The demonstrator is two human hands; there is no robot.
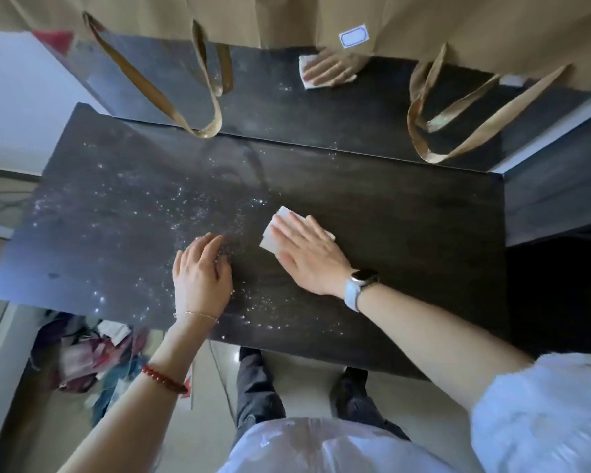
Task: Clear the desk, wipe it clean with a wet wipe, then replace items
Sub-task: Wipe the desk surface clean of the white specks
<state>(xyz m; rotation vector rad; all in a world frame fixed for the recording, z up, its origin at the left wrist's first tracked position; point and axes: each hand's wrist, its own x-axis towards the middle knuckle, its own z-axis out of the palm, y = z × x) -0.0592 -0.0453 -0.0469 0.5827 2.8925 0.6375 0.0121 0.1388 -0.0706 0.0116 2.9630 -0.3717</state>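
Note:
A dark wooden desk (406,233) fills the middle of the head view. White specks and dust (144,206) cover its left half, while the right half looks darker and cleaner. My right hand (311,257), with a watch on the wrist, lies flat on a folded white wet wipe (270,238) near the desk's centre and presses it onto the surface. My left hand (200,271) rests on the desk just left of the wipe, fingers loosely curled and holding nothing.
A glossy dark back panel (355,107) mirrors my right hand and the wipe. Tan curtains (287,15) hang behind, their looped tie straps (171,97) dangling over the panel. A pile of clutter (82,356) sits on the floor at the lower left.

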